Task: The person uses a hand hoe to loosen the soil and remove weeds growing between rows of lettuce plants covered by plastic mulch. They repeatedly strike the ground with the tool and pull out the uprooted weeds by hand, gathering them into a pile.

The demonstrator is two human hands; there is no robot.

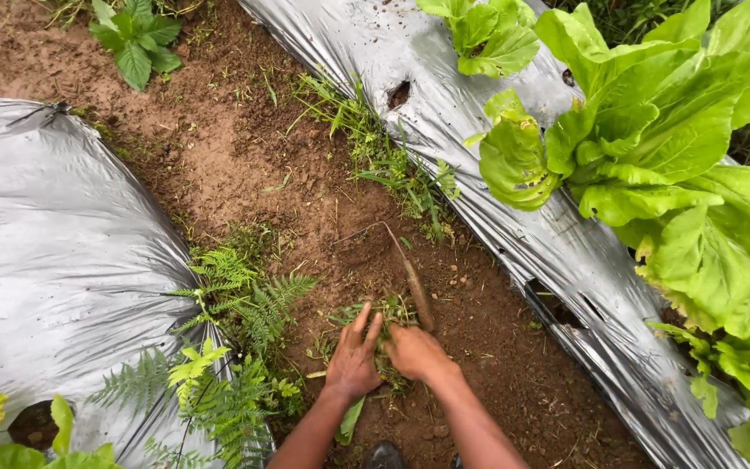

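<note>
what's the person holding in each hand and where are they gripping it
The right hand grips a curved tool at the lower end of its handle. The left hand presses on a clump of weeds; a grip cannot be told.

Head view, steeply downward (close), over furrow (245, 165)

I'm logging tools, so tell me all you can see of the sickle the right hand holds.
The sickle has a brown, wood-like handle, soiled, gripped low by the right hand. A thin, dark curved blade arcs from its top toward the left, over bare soil. It lies tilted, handle end in a clump of weeds; the left hand presses there.
</note>
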